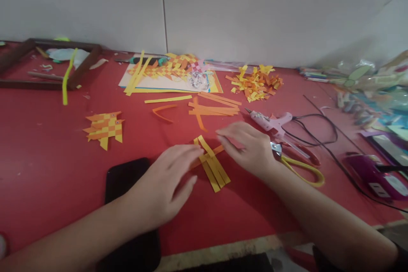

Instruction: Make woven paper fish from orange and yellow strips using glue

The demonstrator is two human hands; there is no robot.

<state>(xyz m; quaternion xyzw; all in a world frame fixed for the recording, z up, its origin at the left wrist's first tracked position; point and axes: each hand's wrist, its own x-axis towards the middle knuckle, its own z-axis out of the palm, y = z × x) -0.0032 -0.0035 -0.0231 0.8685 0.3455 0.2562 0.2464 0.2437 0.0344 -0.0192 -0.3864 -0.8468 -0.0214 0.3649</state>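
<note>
Several yellow paper strips (217, 173) lie side by side on the red table, with an orange strip (218, 150) crossing through them. My left hand (168, 178) is at the left of this weave, its thumb apart from the fingers. Its fingertips are at the weave's upper left, over the orange strip's left end. To the right, my right hand (250, 148) curves above the orange strip's right end. Its thumb and index tips are close but apart, with no held strip visible. Loose orange strips (213, 111) and a yellow strip (168, 99) lie beyond my hands.
A woven paper fish (106, 128) lies left, above a black phone (127, 178). Right are a pink glue gun (270, 123) with cord, yellow-handled scissors (302, 170) and a purple device (372, 176). Paper scraps (256, 85), stacked sheets (153, 85) and a brown frame (19, 84) sit near the wall.
</note>
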